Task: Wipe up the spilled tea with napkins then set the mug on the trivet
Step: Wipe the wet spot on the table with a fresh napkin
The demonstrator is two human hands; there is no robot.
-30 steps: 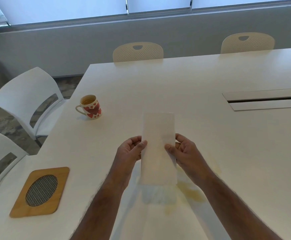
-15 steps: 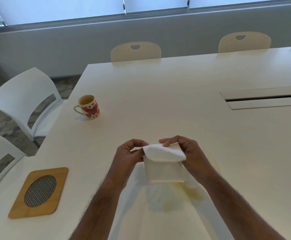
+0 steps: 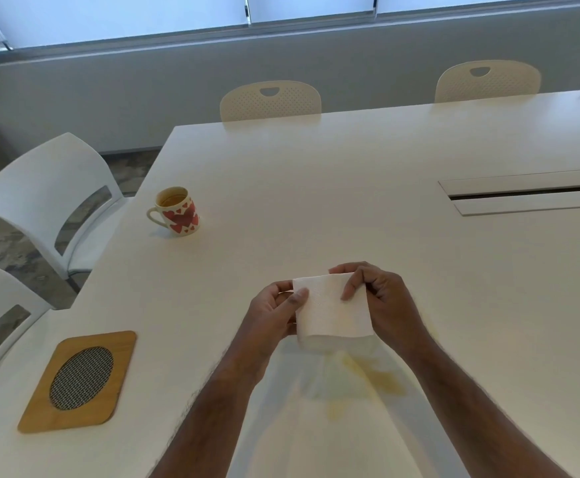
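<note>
A folded white napkin [image 3: 331,310] hangs above the white table [image 3: 316,201]. My left hand [image 3: 273,313] pinches its left edge and my right hand [image 3: 380,298] pinches its top right corner. Just below the napkin, between my forearms, a yellowish tea spill [image 3: 368,377] spreads on the tabletop. A white mug with red hearts [image 3: 176,212] stands upright at the table's left edge, tea inside, handle to the left. A wooden trivet with an oval mesh centre [image 3: 79,381] lies flat near the front left corner.
Two white chairs [image 3: 50,201] stand at the table's left side. Beige perforated chairs [image 3: 270,101] line the far edge. A long cable slot [image 3: 530,196] is set into the tabletop at the right.
The napkin was a long upright strip a second ago. Both hands folded its top half down, and it is now a compact square held lower, closer to the spill.
</note>
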